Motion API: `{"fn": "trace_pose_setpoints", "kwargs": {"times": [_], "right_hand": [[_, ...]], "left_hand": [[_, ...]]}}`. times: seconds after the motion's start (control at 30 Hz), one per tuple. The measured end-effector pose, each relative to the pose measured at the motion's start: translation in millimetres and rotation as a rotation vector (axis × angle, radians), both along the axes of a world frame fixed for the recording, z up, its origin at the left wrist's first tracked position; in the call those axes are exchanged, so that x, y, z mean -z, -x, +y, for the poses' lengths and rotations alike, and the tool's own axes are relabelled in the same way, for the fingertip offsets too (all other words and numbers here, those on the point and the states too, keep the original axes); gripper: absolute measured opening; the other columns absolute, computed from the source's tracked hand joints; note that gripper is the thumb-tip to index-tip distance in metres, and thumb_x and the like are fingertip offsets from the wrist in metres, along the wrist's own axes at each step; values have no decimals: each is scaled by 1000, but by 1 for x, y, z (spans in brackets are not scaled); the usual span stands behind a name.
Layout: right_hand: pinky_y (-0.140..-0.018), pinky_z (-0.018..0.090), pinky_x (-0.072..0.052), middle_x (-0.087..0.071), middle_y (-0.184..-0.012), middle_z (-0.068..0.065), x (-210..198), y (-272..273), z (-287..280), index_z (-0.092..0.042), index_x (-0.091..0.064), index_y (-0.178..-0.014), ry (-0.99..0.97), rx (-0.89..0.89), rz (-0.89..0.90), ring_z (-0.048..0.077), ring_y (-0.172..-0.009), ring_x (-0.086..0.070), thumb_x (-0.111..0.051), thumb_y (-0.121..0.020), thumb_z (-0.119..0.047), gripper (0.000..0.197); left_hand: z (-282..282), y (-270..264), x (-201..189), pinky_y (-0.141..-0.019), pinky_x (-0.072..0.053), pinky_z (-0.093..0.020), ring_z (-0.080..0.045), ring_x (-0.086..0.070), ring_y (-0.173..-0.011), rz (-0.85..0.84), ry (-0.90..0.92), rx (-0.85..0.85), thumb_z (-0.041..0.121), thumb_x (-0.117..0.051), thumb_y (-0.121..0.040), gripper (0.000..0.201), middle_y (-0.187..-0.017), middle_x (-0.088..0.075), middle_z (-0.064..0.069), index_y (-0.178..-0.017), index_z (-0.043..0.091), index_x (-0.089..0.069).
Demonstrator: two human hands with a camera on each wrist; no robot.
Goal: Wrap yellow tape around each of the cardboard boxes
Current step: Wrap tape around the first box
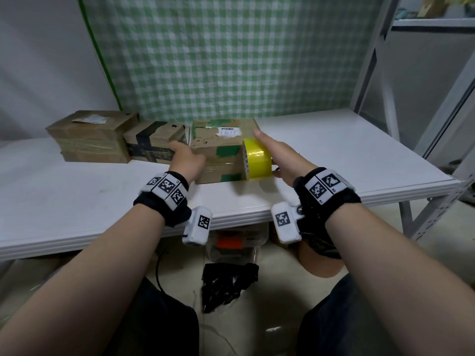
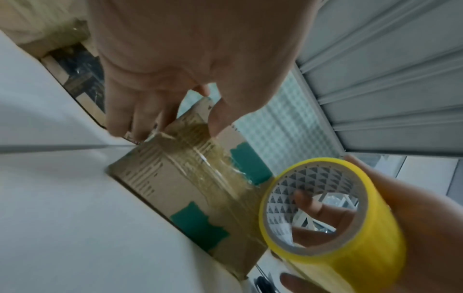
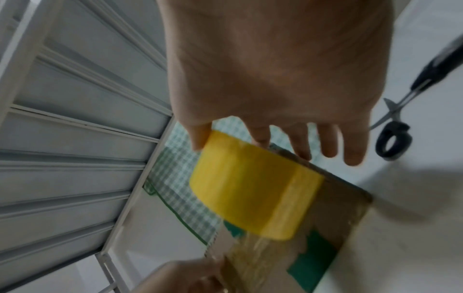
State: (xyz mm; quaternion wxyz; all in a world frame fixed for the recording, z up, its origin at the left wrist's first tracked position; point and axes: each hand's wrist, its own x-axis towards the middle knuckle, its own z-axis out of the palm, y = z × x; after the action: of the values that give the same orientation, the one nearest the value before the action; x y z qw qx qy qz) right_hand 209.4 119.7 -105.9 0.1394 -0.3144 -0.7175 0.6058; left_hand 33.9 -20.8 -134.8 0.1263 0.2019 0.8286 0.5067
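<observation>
Three cardboard boxes stand in a row at the back of the white table (image 1: 347, 150): a plain box (image 1: 90, 136), a box with black tape (image 1: 154, 143) and a green-patched box (image 1: 221, 147). My left hand (image 1: 185, 156) grips the green-patched box (image 2: 162, 184) at its left end, thumb on the front face. My right hand (image 1: 267, 152) holds the yellow tape roll (image 1: 257, 159) against the box's right end, with a finger through the core (image 2: 318, 210). A translucent yellowish strip (image 2: 208, 164) runs along the front face from the roll (image 3: 250, 188) toward the left hand.
Black-handled scissors (image 3: 393, 134) lie on the table right of the roll. A green checked cloth (image 1: 231, 60) hangs behind the boxes. A metal shelf frame (image 1: 424, 98) stands at the right. Under the table lie a black bag (image 1: 226, 283) and a clear bin (image 1: 236, 242).
</observation>
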Motion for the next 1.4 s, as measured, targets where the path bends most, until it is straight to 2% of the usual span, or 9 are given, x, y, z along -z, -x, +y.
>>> {"fn": "trace_pose_setpoints", "kwargs": {"times": [0.13,0.27,0.37,0.43,0.57,0.77,0.97,1.13,1.4], "right_hand": [[-120,56,-19,-43,-158,-2,-5,1,-4,-39,-41,-152,33,92,93,22,-145,-38,-34,-52,-106,121],[-106,44,-39,-67,-131,5,-29,-4,-8,-33,-66,-127,-7,154,257,24,-119,-63,-17,-92,-83,78],[-92,23,-42,-64,-138,-1,-38,-3,-6,-29,-61,-136,-102,143,315,12,-115,-61,-33,-93,-79,71],[-109,40,-44,-61,-141,-9,-34,3,1,-35,-57,-139,-199,163,317,13,-128,-57,-53,-74,-89,85],[-113,45,-42,-64,-134,-7,-32,12,9,-28,-62,-132,-296,126,340,13,-126,-58,-47,-93,-63,55],[-109,51,-44,-62,-129,1,-29,29,22,-34,-65,-114,-364,145,293,19,-119,-60,-40,-86,-74,54],[-106,53,-42,-69,-105,-6,-29,33,20,-38,-64,-92,-475,195,278,31,-117,-56,-35,-88,-68,42],[-70,34,-38,-54,-78,3,-50,22,4,-15,-60,-83,-456,192,416,15,-73,-50,-45,-106,-42,39],[-87,41,-56,-76,-96,12,-45,13,-4,-6,-74,-99,-322,171,462,25,-91,-72,-55,-102,-44,43]], "left_hand": [[1,-9,-6,-76,-48,-31,-23,-55,-97,133,-182,-7,-9,-38,-92,44,-117,-53,-9,-133,8,-35],[0,-8,-18,-86,-58,-38,-12,-64,-100,226,-345,77,-5,-44,-94,55,-121,-62,-2,-142,23,-39],[-1,-4,-27,-99,-52,-29,-4,-61,-111,383,-249,117,5,-46,-97,60,-147,-52,5,-154,24,-41],[-2,0,-31,-110,-45,-33,-10,-56,-122,470,-188,111,17,-43,-99,54,-148,-51,0,-152,21,-45],[0,6,-34,-121,-32,-43,-28,-45,-140,458,-115,82,26,-46,-102,47,-148,-49,-14,-148,16,-52],[-3,-19,-42,-116,-24,-39,-21,-27,-136,609,20,251,61,-75,-79,57,-146,-41,26,-131,38,-66],[9,-3,-27,-115,-37,-47,-20,-47,-133,541,-35,209,86,-62,-59,82,-136,-56,26,-126,39,-69],[15,3,-30,-117,-33,-51,-22,-42,-140,497,-15,187,87,-63,-59,74,-137,-57,25,-121,47,-70],[19,1,-28,-114,-36,-51,-25,-43,-138,499,2,150,88,-61,-57,77,-136,-58,23,-120,44,-71]]}}
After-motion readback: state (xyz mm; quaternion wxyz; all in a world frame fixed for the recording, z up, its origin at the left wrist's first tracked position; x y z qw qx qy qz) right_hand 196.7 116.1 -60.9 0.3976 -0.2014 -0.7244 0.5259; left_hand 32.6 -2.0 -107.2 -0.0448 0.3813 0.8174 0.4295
